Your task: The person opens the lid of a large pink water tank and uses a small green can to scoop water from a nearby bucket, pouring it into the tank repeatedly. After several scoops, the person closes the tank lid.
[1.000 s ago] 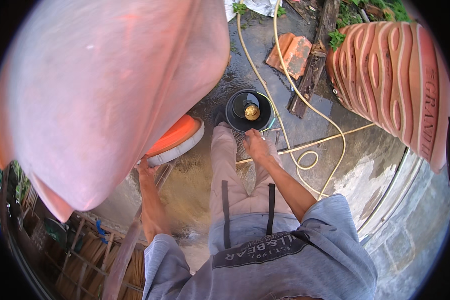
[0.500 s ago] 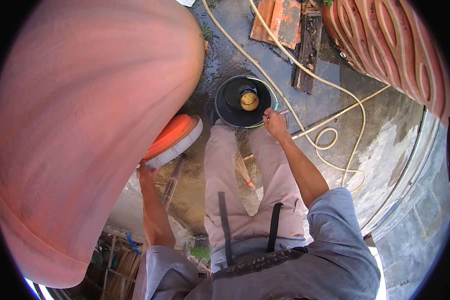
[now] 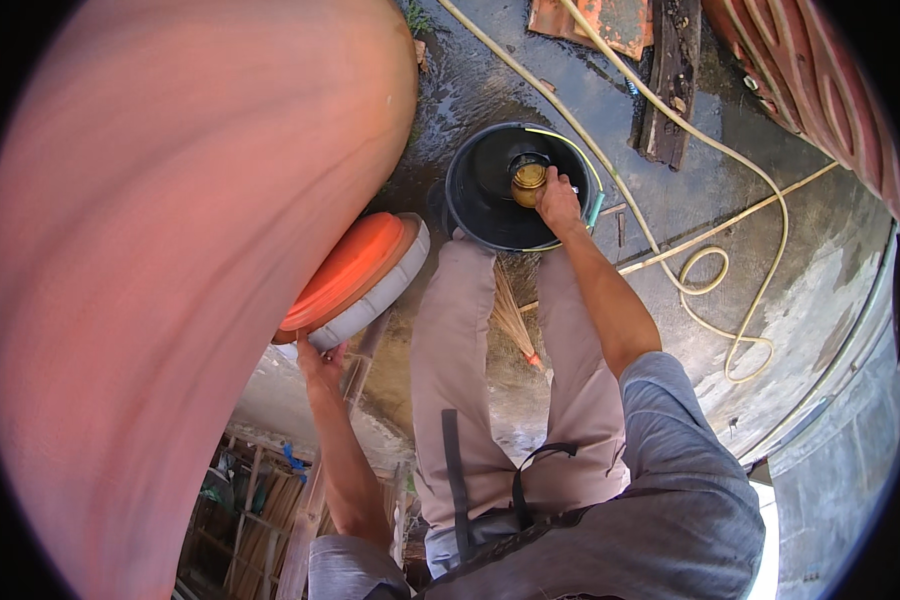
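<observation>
Since the earlier frame, the right hand (image 3: 558, 203) has shifted from the rim of the black bucket (image 3: 470, 218) to inside it, while the left hand (image 3: 320, 362) stays at the lower edge of the orange disc with a pale rim (image 3: 353, 270). Reaching the gold-brown container (image 3: 529, 184) looks done; lifting it clear is not, as it sits within the bucket. It lies at the right fingertips, well apart from the left hand. Both hands have bent fingers; I cannot tell whether either 1 is pinching firmly.
</observation>
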The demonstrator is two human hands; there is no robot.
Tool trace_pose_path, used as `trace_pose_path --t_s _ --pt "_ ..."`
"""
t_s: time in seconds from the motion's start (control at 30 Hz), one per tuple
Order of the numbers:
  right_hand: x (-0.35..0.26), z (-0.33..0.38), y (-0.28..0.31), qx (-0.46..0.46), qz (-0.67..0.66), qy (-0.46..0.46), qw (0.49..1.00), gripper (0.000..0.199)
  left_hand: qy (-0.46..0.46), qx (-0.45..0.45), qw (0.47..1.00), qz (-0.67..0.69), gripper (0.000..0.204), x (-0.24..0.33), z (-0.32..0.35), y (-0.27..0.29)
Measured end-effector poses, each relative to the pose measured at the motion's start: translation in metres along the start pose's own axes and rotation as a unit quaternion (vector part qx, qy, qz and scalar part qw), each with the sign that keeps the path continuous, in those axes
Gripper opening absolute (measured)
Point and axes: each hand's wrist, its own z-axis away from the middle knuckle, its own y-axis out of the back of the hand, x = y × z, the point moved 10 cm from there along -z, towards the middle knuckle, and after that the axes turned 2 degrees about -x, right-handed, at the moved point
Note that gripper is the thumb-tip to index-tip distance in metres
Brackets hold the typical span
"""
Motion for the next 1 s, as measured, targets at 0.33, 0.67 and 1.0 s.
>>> trace_pose_path --t_s 0.33,0.67,1.0 --pt "0.013 -0.024 -0.012 -0.006 0.039 -0.083 0.996 0.036 0.052 0.013 0.998 -0.033 0.050 -0.005 -0.029 0.081" --pt "-0.020 -0.005 0.016 -0.053 0.011 -0.044 0.998 0.045 0.054 0.028 0.998 0.017 0.061 0.022 -0.035 0.024" --pt "-0.020 0.027 0.054 -0.124 -0.271 -0.168 0.940 0.029 0.056 -0.033 0.993 0.098 0.116 0.003 -0.015 0.023"
